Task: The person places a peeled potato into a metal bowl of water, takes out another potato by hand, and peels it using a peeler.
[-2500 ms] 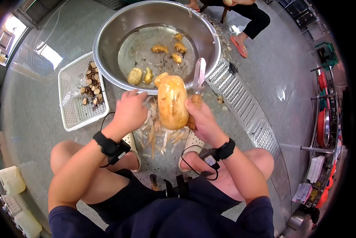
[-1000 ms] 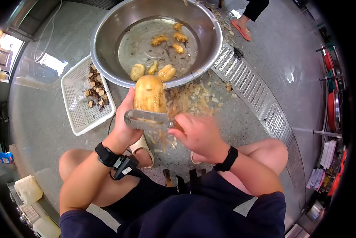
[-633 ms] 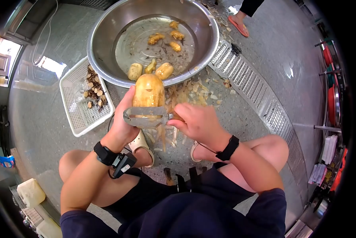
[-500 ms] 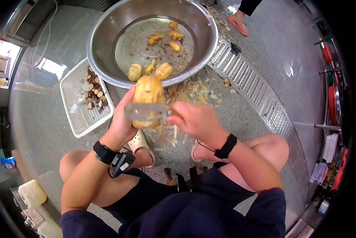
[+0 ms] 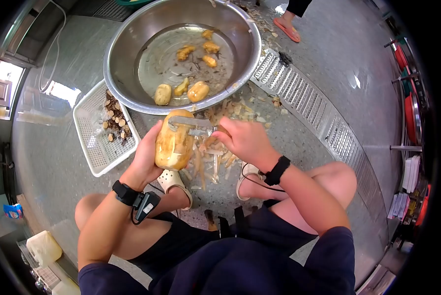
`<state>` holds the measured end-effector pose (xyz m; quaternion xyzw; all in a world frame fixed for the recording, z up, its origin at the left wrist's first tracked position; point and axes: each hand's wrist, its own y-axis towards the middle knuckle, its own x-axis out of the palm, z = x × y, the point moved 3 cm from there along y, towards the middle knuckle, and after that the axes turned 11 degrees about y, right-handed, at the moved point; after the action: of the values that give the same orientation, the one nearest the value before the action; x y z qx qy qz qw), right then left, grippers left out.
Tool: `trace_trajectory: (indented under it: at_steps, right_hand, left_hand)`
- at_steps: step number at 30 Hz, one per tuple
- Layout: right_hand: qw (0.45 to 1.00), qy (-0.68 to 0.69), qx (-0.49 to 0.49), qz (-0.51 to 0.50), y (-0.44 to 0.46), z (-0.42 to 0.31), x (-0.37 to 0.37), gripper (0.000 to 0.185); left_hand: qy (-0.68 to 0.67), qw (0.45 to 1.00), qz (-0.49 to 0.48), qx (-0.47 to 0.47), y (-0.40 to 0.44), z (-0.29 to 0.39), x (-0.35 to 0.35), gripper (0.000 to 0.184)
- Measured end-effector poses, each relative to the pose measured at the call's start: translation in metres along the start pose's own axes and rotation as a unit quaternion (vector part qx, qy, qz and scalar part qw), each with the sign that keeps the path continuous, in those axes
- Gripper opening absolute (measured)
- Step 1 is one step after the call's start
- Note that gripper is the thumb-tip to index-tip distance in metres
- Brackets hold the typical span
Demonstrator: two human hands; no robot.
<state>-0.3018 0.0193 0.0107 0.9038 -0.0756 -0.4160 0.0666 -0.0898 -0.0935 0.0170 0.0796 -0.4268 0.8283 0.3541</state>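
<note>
My left hand is wrapped round the left side of a large yellowish root vegetable, held upright just in front of the basin. My right hand grips the wooden handle of a metal peeler, whose blade lies across the upper part of the vegetable. Beyond, a wide metal basin holds shallow water, several pieces of ginger, a pale peeled piece and a yellow-brown piece. Peelings lie on the floor below my hands.
A white plastic basket with dark cut pieces stands left of the basin. A metal drain grate curves along the right. Another person's foot in a red sandal is at the top. Shelves with red items line the right edge.
The peeler has moved from low on the vegetable up to its top end. The vegetable sits slightly lower in view. Earlier, my left hand was empty and my right hand held both vegetable and peeler.
</note>
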Motion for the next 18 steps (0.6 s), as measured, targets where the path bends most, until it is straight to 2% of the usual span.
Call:
trace_trajectory:
  at_steps: [3,6,9,11,14,18]
  right_hand:
    - [1.0,0.0,0.026,-0.013,-0.007,0.008,0.001,0.04]
    - [0.975,-0.064,0.212,0.032,-0.003,0.052,-0.027,0.04]
    - [0.983,-0.077,0.166,0.033,-0.011,0.044,-0.039,0.039]
    - [0.973,0.096,0.21,0.017,-0.006,0.029,-0.031,0.037]
    - [0.916,0.304,0.261,-0.014,-0.002,-0.023,-0.023,0.037]
    - [0.903,0.379,0.196,0.048,0.0,-0.047,-0.009,0.041]
  left_hand:
    - [0.005,1.0,0.012,-0.027,-0.002,-0.006,-0.006,0.063]
    - [-0.024,0.999,0.002,-0.044,-0.021,-0.01,-0.007,0.062]
    - [-0.031,0.999,-0.008,-0.034,-0.029,-0.011,-0.007,0.063]
    - [-0.016,1.0,-0.006,-0.011,-0.019,-0.006,-0.012,0.063]
    - [-0.004,0.999,-0.038,-0.002,-0.017,-0.011,-0.001,0.06]
    - [0.079,0.995,-0.055,0.039,-0.01,-0.019,0.014,0.053]
